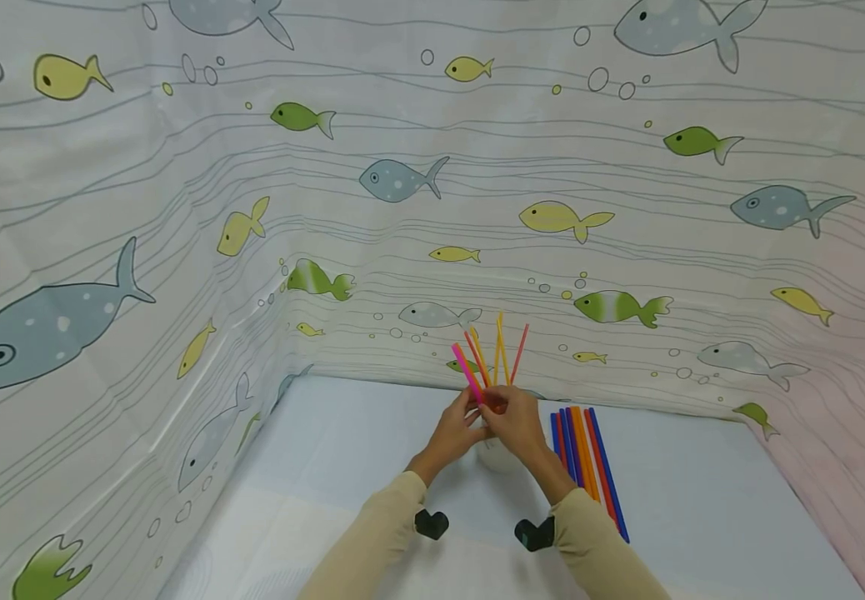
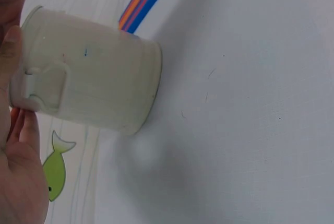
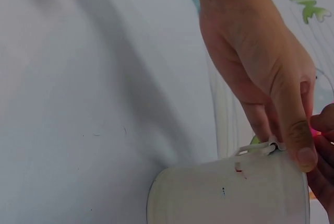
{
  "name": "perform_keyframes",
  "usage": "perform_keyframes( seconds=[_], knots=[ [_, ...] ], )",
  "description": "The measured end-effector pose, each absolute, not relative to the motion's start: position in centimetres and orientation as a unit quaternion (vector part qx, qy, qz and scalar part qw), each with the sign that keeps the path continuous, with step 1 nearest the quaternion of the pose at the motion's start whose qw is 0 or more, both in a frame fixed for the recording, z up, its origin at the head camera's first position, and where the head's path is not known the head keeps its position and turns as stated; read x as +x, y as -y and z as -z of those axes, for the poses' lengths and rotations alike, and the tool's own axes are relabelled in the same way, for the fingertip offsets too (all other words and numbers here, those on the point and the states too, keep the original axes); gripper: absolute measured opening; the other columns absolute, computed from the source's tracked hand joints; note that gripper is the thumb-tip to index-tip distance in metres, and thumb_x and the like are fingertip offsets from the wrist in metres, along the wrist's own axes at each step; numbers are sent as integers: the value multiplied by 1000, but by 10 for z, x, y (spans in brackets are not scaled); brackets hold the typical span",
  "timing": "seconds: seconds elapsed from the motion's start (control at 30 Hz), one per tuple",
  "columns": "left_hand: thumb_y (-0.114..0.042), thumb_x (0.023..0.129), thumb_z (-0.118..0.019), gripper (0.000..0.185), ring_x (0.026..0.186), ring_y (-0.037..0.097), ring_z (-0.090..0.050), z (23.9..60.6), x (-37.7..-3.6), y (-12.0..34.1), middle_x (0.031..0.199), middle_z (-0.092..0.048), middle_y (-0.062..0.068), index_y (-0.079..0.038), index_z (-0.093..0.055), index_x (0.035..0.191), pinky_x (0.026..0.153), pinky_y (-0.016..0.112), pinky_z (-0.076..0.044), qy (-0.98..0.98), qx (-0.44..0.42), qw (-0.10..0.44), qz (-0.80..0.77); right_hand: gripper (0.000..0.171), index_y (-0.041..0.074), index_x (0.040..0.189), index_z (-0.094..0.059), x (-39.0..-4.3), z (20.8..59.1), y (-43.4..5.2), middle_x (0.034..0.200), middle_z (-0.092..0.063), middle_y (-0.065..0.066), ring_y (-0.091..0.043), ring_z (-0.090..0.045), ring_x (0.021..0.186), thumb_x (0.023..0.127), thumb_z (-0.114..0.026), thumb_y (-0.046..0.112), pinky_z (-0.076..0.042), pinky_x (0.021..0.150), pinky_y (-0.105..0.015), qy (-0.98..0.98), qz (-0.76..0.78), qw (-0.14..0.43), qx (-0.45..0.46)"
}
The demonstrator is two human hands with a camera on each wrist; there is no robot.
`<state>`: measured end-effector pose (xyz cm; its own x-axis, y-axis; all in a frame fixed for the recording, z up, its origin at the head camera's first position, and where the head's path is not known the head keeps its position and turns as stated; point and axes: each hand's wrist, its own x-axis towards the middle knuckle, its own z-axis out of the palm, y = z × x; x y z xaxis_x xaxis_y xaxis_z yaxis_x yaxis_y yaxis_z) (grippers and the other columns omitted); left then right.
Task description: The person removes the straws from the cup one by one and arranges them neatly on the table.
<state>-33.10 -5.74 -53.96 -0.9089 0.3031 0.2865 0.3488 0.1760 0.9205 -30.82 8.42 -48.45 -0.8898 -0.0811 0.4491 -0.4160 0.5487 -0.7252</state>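
A white cloth printed with grey, green and yellow fish walls in a pale blue table. On it stands a small off-white metal pail with a riveted ear, and at its mouth both hands meet. The left hand and right hand pinch a fan of thin pink, orange and red plastic sticks that rise from the pail. Just right of the pail lies a row of blue, orange and red sticks, flat on the table.

To do this well, I'd say, gather the fan upright over the opening, keep the grip light, and take care the pail doesn't tip.

The head view shows the sticks and both hands but hides most of the pail. The wrist views show the pail's wall and base resting on the table, and the left thumb at its rim.
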Motion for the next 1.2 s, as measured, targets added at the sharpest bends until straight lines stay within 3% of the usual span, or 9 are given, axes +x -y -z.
perform_keyframes(
  seconds=[0.3,0.7,1.2],
  knots=[
    [-4,83,-78,85,134,27,-44,540,-329,57,145,-43,12,-8,-29,151,105,34,-42,766,-208,22,608,27,0,107,-72,-309,488,-79,93,-69,-8,-20,-64,84,81,-78,5,-59,71,-34,869,-438,185,139],
    [-4,82,-78,81,131,23,-47,541,-330,57,141,-47,11,-6,-33,149,102,25,-42,772,-199,16,603,21,2,100,-74,-309,494,-78,86,-69,-4,-17,-64,78,79,-78,3,-59,69,-33,870,-436,191,125],
    [-3,83,-77,83,132,25,-46,538,-330,57,144,-45,13,-4,-29,151,104,30,-42,763,-209,15,612,21,1,102,-74,-310,496,-78,89,-70,-7,-19,-66,80,81,-77,2,-60,72,-33,859,-456,193,126]
  ],
)
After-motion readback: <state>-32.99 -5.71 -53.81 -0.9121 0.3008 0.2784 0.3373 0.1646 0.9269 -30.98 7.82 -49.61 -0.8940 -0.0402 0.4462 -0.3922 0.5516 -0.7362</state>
